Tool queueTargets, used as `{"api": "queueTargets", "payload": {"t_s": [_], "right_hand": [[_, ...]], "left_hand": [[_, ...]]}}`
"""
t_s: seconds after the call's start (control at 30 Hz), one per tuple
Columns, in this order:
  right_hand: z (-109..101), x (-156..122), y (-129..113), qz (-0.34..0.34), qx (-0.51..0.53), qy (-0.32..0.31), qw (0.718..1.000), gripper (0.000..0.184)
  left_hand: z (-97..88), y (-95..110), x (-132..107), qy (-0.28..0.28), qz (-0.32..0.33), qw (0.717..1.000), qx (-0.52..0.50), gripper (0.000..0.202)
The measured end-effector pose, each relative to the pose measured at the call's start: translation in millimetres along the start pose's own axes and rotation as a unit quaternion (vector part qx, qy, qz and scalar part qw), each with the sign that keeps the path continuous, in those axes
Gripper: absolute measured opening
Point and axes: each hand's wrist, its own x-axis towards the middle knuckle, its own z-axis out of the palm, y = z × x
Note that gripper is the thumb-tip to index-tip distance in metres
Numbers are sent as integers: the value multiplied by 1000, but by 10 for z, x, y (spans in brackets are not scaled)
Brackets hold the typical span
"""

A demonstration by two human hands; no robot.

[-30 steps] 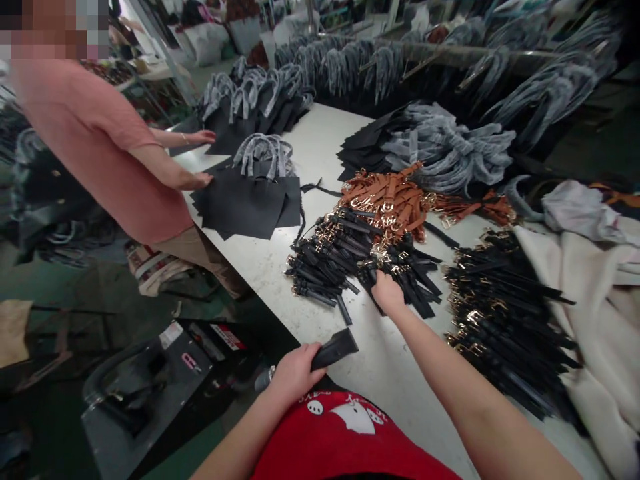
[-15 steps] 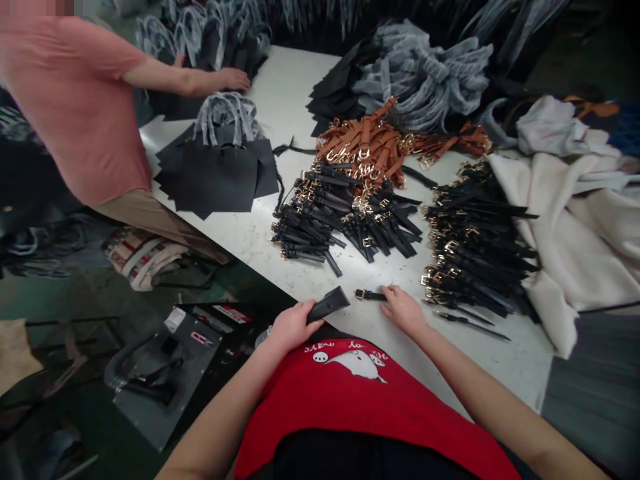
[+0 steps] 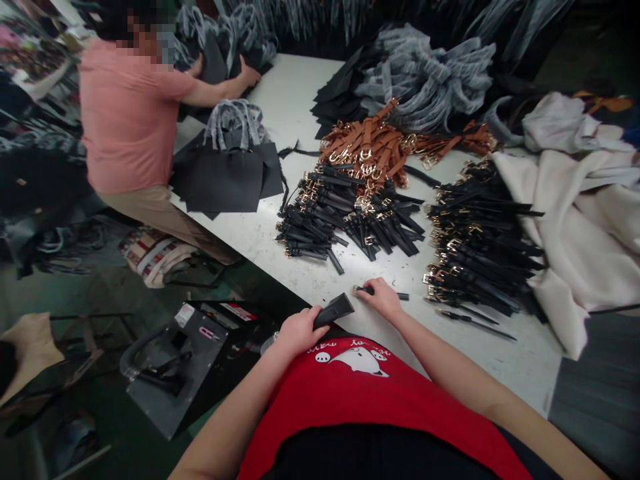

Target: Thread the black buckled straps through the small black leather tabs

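My left hand (image 3: 300, 329) is closed around a black flat-ended piece (image 3: 336, 310), which widens toward its tip; its exact kind I cannot make out. It is held at the table's near edge, in front of my red apron. On the tabletop, my right hand (image 3: 383, 297) grips a short black buckle strap (image 3: 403, 296) close to its gold buckle, the fingers covering its middle. Farther back lies a heap of black buckle straps (image 3: 325, 200). To the right, a long stack of similar straps (image 3: 480, 247) has its buckles facing left.
Brown buckle straps (image 3: 367, 143) lie behind the black heap. Black panels with wrapped handles (image 3: 225, 177) rest at left, near a co-worker in a pink shirt (image 3: 133, 120). Cream fabric (image 3: 595, 227) covers the right side. A grey-black machine (image 3: 175, 373) stands below left.
My right hand has slid left along the strap toward its buckle, and the strap's tail now shows to the right. The co-worker's hands have moved on the far panels. The view has shifted slightly.
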Motion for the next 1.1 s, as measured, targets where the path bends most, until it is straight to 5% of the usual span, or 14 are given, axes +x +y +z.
{"api": "queueTargets", "payload": {"t_s": [0.13, 0.3, 0.47, 0.8, 1.1], "right_hand": [[-12, -28, -97, 30, -44, 11, 998, 42], [-43, -145, 116, -80, -43, 25, 996, 36], [-54, -185, 267, -79, -33, 25, 996, 28], [-157, -183, 379, -104, 9, 19, 994, 30], [-171, -158, 434, -46, 16, 17, 999, 22]], "left_hand": [[48, 53, 22, -11, 19, 1000, 23, 46], [13, 109, 140, -29, 43, 997, 55, 44], [-112, 210, 347, -30, 51, 994, 89, 47], [-400, 829, 965, -62, 74, 977, 191, 45], [-490, 1100, 1165, -81, 98, 964, 234, 43]]}}
